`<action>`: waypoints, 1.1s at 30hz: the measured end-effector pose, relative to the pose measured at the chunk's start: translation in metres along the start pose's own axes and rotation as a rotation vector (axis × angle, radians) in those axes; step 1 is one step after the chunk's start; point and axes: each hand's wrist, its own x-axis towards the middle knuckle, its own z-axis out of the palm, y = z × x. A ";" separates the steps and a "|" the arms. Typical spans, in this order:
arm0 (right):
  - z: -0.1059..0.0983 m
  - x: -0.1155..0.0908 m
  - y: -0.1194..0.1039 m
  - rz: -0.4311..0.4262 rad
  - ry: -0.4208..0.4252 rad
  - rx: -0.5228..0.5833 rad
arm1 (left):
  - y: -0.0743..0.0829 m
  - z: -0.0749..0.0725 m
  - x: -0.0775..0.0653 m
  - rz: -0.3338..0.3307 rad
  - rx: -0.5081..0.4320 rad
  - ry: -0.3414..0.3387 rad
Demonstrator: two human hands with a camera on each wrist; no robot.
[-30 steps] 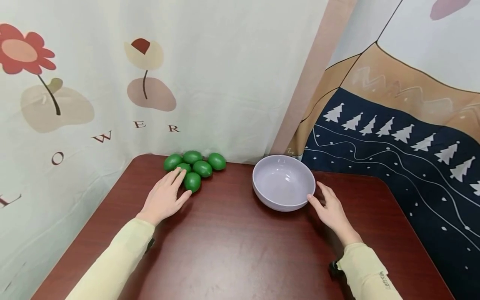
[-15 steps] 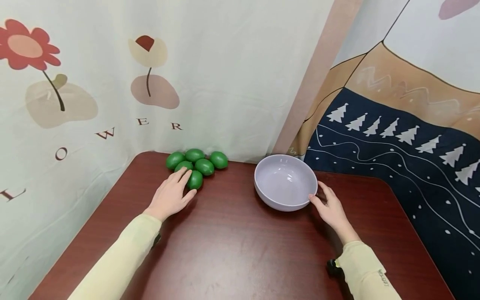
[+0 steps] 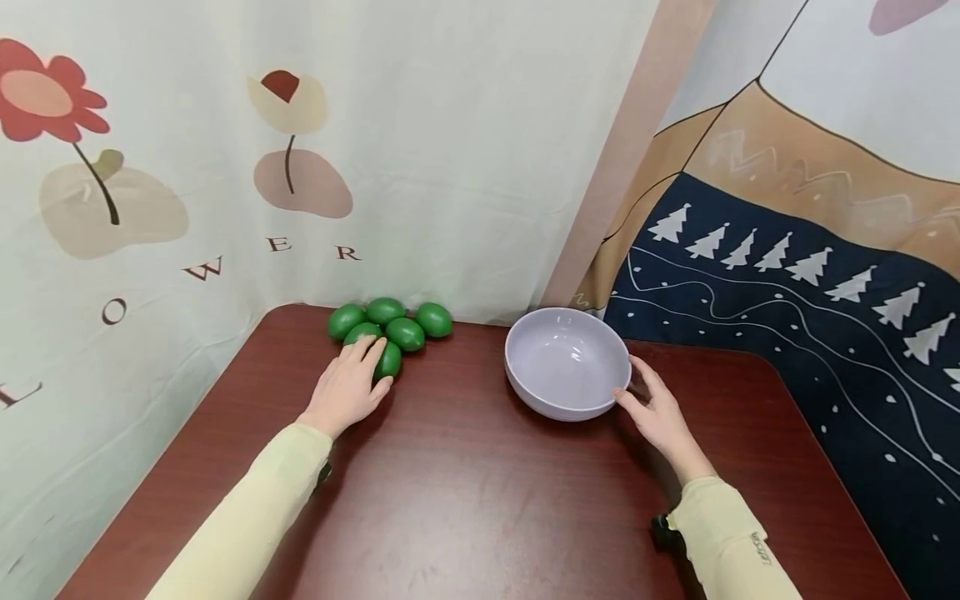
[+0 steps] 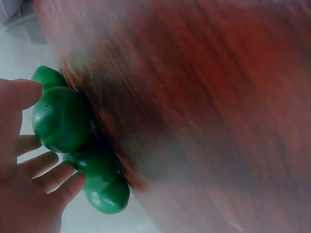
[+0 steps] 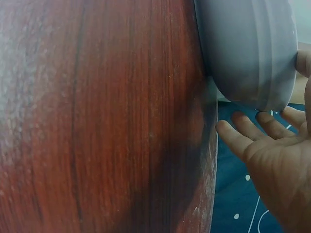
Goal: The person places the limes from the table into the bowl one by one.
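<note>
Several smooth green limes (image 3: 405, 334) lie bunched at the table's back left. My left hand (image 3: 348, 387) reaches over the nearest lime (image 4: 60, 119), its thumb right at one side and the fingers spread along the other. Those fingers partly cover that lime and the one behind it in the head view. A pale lavender bowl (image 3: 562, 408) stands upright at the back, with nothing in it. My right hand (image 3: 663, 421) is at the bowl's right side, thumb at the rim and loosely extended fingers (image 5: 238, 136) beside the outer wall.
The dark red-brown wooden table (image 3: 457, 483) has rounded back corners. A pale curtain (image 3: 450, 167) with flower prints hangs close behind the limes and bowl. Dark blue patterned cloth (image 3: 750, 308) hangs at the back right.
My left hand has moved slightly forward and right, with its fingers and thumb now closer around the nearest lime. My right hand stays at the bowl, which has not visibly moved.
</note>
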 end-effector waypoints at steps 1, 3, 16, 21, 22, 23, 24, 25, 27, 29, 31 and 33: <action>0.000 0.000 0.000 0.006 0.000 0.010 | 0.000 0.000 0.000 0.000 -0.002 0.001; 0.002 0.000 0.000 0.016 -0.002 0.034 | 0.001 0.000 0.001 0.002 -0.005 0.000; 0.005 -0.002 -0.003 0.062 -0.020 0.188 | 0.000 0.004 0.007 0.022 -0.046 0.015; 0.006 -0.002 -0.003 0.074 -0.026 0.308 | -0.001 0.005 0.007 0.036 -0.056 0.049; 0.006 -0.002 -0.003 0.074 -0.024 0.314 | -0.001 0.005 0.007 0.037 -0.060 0.052; 0.006 -0.002 -0.004 0.078 -0.021 0.320 | -0.001 0.005 0.007 0.040 -0.060 0.054; 0.006 -0.002 -0.004 0.080 -0.021 0.325 | -0.001 0.005 0.007 0.040 -0.062 0.058; 0.006 -0.003 -0.004 0.085 -0.019 0.327 | -0.001 0.006 0.006 0.041 -0.062 0.060; 0.006 -0.003 -0.005 0.085 -0.021 0.329 | -0.001 0.006 0.007 0.041 -0.063 0.063; 0.006 -0.003 -0.006 0.089 -0.024 0.330 | -0.002 0.006 0.007 0.039 -0.065 0.060; 0.006 -0.004 -0.007 0.091 -0.025 0.331 | -0.002 0.006 0.007 0.037 -0.064 0.052; 0.006 -0.004 -0.008 0.096 -0.027 0.333 | -0.003 0.005 0.008 0.033 -0.065 0.045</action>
